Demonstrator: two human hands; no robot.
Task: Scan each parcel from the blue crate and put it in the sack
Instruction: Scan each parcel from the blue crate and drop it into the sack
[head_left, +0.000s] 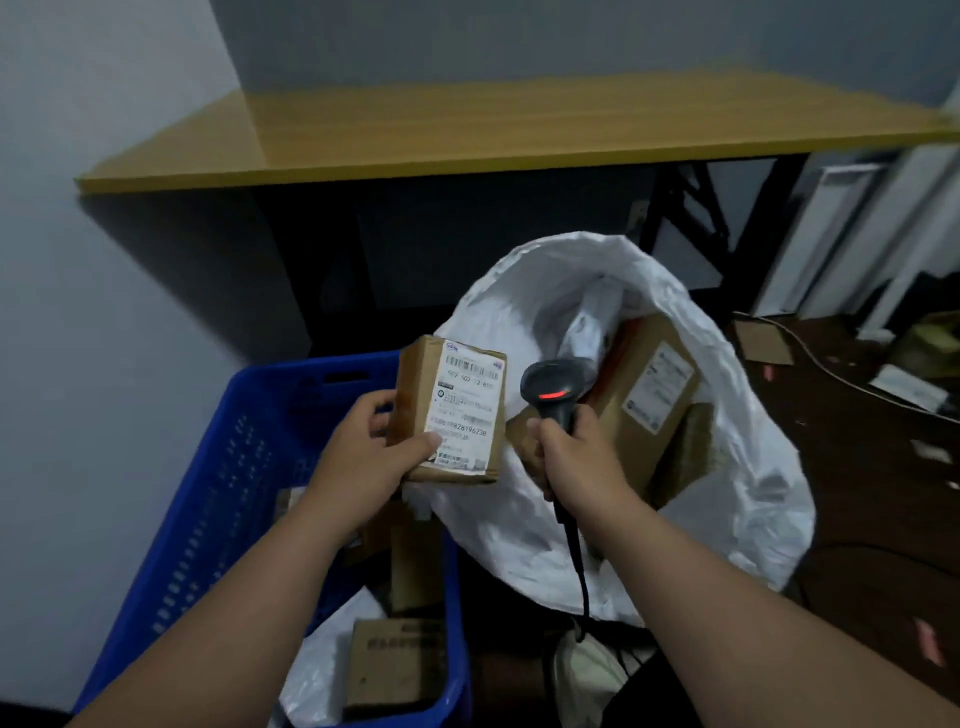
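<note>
My left hand grips a small brown cardboard parcel by its lower left corner, white shipping label facing up, above the far right corner of the blue crate. My right hand grips the handle of a black barcode scanner; its red light glows and its head sits just right of the parcel. The white sack stands open to the right, with a large brown box and a grey bag inside. More brown parcels and a white bag lie in the crate.
A wooden table with black legs stands behind the crate and sack. The scanner's black cable hangs down between crate and sack. White panels lean at the right, and scraps of cardboard and paper litter the dark floor.
</note>
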